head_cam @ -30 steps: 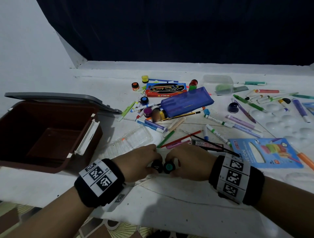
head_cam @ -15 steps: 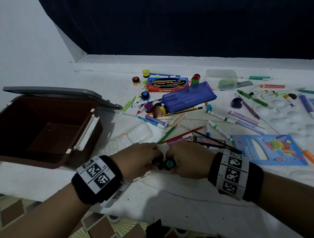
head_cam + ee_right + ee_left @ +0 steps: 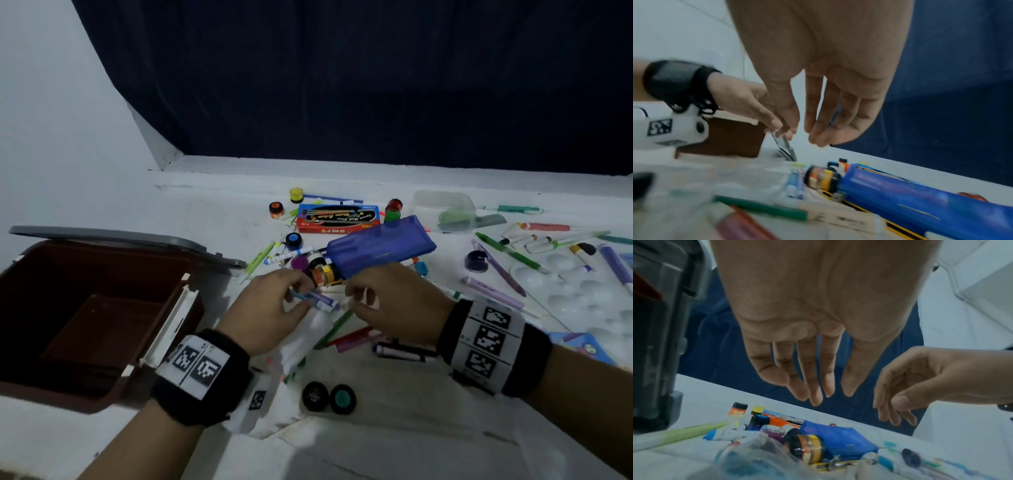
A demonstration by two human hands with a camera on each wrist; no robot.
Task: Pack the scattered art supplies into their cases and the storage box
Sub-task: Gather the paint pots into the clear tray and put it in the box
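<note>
Both hands hover over the pile of supplies in front of the blue pencil case. My left hand has straight, relaxed fingers and holds nothing, as the left wrist view shows. Just below its fingertips lie blue and purple markers. My right hand hangs loosely curled and empty beside it. Two small paint jars, one black-lidded and one teal-lidded, stand near my wrists. A clear case lies under my left hand. The brown storage box stands open at the left.
A red and blue brush box, several paint jars and a clear tub lie behind the pencil case. Markers, tubes and a white palette cover the right side. Pencils lie between my wrists. A dark curtain closes the back.
Both hands let go of the two small jars and moved forward to the markers by the blue pencil case. The jars stay where they were set down.
</note>
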